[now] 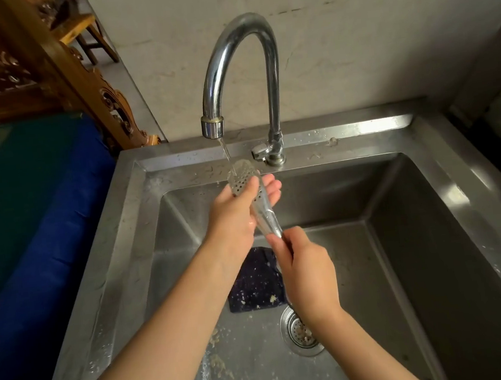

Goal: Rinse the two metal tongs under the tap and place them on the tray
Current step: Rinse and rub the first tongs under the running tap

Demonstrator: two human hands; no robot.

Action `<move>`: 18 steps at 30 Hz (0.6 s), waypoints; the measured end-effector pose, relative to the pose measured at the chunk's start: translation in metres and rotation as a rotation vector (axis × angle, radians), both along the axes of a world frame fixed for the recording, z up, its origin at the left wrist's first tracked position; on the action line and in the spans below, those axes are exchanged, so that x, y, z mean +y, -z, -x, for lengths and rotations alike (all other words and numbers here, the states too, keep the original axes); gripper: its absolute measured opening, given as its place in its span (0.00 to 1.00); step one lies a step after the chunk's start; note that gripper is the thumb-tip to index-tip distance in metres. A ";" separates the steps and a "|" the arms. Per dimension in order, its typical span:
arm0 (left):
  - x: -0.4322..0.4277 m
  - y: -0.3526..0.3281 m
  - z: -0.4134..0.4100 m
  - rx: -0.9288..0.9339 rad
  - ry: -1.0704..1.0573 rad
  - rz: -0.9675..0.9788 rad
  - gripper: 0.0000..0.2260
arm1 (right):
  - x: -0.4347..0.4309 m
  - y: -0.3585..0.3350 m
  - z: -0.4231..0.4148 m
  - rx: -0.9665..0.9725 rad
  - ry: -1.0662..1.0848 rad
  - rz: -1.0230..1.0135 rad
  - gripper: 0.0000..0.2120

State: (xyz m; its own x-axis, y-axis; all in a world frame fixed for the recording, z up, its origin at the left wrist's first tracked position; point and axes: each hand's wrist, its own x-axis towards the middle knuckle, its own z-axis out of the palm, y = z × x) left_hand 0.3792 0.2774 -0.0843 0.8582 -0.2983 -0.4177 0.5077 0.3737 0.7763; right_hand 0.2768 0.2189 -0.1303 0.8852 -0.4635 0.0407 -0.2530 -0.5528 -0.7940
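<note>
One pair of metal tongs (260, 207) with a perforated spoon-shaped head is held over the steel sink (446, 181). Its head sits right under the stream of water falling from the curved chrome tap (242, 67). My right hand (307, 273) grips the handle end of the tongs, low and near me. My left hand (239, 212) wraps around the head end, thumb on the perforated part. A second pair of tongs and a tray are not in view.
A dark purple cloth (256, 285) speckled with food bits lies on the sink floor beside the drain strainer (301, 330). Food scraps dot the basin. A blue and green covered surface (29, 213) lies to the left, with carved wooden furniture (43, 56) behind it.
</note>
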 end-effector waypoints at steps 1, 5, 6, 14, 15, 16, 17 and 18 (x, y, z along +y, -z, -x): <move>0.004 -0.001 -0.001 -0.026 0.053 -0.014 0.07 | -0.002 -0.001 -0.002 -0.007 0.002 -0.004 0.16; 0.018 -0.017 -0.038 -0.043 -0.031 0.135 0.08 | 0.004 0.001 0.002 -0.011 -0.067 0.082 0.15; 0.018 -0.018 -0.042 -0.037 -0.091 0.160 0.07 | 0.006 0.002 0.002 -0.016 -0.069 0.088 0.15; 0.016 0.002 -0.012 -0.233 0.029 -0.265 0.04 | 0.003 0.003 -0.009 -0.072 0.013 0.012 0.18; 0.019 0.000 -0.019 -0.308 0.000 -0.377 0.03 | 0.004 0.005 -0.007 -0.072 0.001 0.023 0.18; 0.020 -0.001 -0.023 -0.385 -0.028 -0.475 0.05 | 0.006 0.007 -0.005 -0.078 -0.008 0.025 0.18; 0.020 0.000 -0.025 -0.453 -0.048 -0.534 0.09 | 0.008 0.008 -0.003 -0.086 -0.015 0.016 0.17; 0.019 0.001 -0.024 -0.501 -0.060 -0.562 0.13 | 0.010 0.008 -0.003 -0.094 -0.020 -0.004 0.17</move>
